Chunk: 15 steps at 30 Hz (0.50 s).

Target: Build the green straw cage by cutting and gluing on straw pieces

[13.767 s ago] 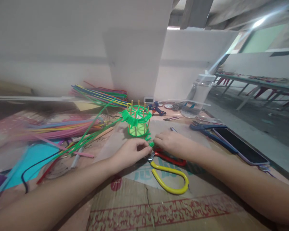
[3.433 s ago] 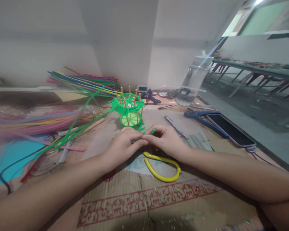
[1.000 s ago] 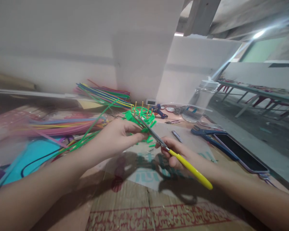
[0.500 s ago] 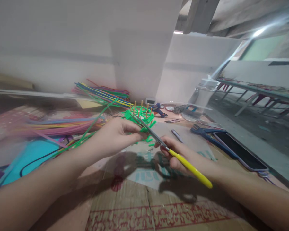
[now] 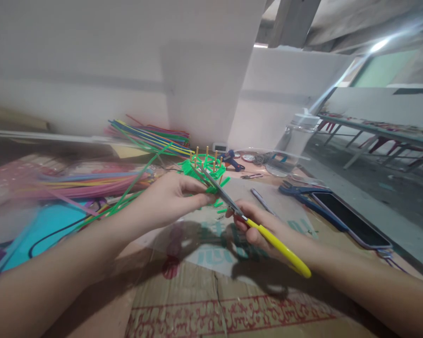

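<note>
My right hand [image 5: 255, 223] is closed round a pair of scissors [image 5: 232, 205] with long yellow handles. Their blades point up and to the left, slightly apart, across a green pipe cleaner [image 5: 211, 189]. Thumb and fingers of my left hand [image 5: 183, 195] pinch that pipe cleaner close to the blades. Just behind the blades stands a green ring-shaped piece [image 5: 207, 164] with several thin wooden sticks upright in it. Short green cut pieces [image 5: 218, 204] lie under my hands on a printed plastic sheet [image 5: 211, 244].
Bundled coloured pipe cleaners [image 5: 151, 136] lie at the back left, more in plastic [image 5: 91, 185] nearer. A blue glue gun [image 5: 234, 161] and a clear bottle [image 5: 292, 143] stand behind. Rightward are a pen [image 5: 262, 201], blue-handled pliers [image 5: 312, 206] and a phone [image 5: 352, 220].
My hands and the scissors stay almost in place. A short green end beside the blades has shifted slightly.
</note>
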### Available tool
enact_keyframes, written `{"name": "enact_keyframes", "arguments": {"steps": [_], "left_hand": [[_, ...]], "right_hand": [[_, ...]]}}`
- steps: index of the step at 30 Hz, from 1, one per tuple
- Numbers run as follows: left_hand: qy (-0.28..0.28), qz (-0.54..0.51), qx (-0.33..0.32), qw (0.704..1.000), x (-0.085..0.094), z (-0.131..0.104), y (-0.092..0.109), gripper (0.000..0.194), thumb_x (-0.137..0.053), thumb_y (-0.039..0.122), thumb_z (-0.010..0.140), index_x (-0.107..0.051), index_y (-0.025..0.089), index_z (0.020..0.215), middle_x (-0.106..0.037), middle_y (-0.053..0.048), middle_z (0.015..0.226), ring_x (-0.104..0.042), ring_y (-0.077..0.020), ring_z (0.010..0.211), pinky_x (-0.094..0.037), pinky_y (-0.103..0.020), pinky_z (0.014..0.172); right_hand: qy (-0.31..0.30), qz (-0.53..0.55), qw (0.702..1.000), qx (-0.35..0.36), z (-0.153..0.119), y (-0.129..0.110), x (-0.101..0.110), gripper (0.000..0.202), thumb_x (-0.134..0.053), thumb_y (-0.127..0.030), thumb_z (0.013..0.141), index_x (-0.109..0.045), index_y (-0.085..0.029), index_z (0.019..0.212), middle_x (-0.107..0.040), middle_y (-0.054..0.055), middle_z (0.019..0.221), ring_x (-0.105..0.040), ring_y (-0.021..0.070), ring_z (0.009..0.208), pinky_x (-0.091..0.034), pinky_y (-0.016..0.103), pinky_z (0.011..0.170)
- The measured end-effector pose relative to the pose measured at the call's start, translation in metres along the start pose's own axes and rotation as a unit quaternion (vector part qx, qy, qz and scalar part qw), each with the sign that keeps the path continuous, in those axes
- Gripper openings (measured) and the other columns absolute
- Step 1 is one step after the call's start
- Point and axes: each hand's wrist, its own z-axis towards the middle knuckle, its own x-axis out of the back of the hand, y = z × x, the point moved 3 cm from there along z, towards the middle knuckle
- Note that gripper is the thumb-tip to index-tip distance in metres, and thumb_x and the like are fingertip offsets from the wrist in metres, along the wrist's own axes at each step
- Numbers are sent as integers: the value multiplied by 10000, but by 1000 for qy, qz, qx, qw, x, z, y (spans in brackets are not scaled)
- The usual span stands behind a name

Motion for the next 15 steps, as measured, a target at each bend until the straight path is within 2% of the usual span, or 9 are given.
{"name": "enact_keyframes", "arguments": {"steps": [6,9,12,15], "left_hand": [[-11,16,-2,1000,0,1,0,252,-639,401,853,-808,215,848,-782,-8,862,-693,-202,831,-505,-253,715],[-16,39,6,999,0,1,-1,279,-618,409,850,-782,190,794,-753,-17,826,-659,-190,782,-471,-245,660],[-9,83,11,996,1,1,-2,372,-597,441,850,-660,166,607,-579,9,600,-524,-135,601,-350,-228,536],[-22,120,25,992,6,0,-3,447,-581,500,854,-586,168,554,-426,30,540,-419,-113,548,-279,-232,504]], "right_hand": [[22,9,1000,-2,0,-2,-3,646,-554,-777,829,-577,-217,1149,-535,41,957,-490,166,821,-438,289,723],[27,-8,1000,-10,0,0,-3,657,-546,-801,813,-571,-215,1109,-533,34,925,-485,165,791,-431,290,697],[29,-25,999,-12,0,2,-3,667,-515,-818,815,-551,-207,1079,-505,5,831,-447,150,712,-395,280,630],[30,-68,997,-8,4,2,2,641,-501,-797,840,-538,-200,1071,-494,-8,789,-419,144,673,-368,278,599]]}}
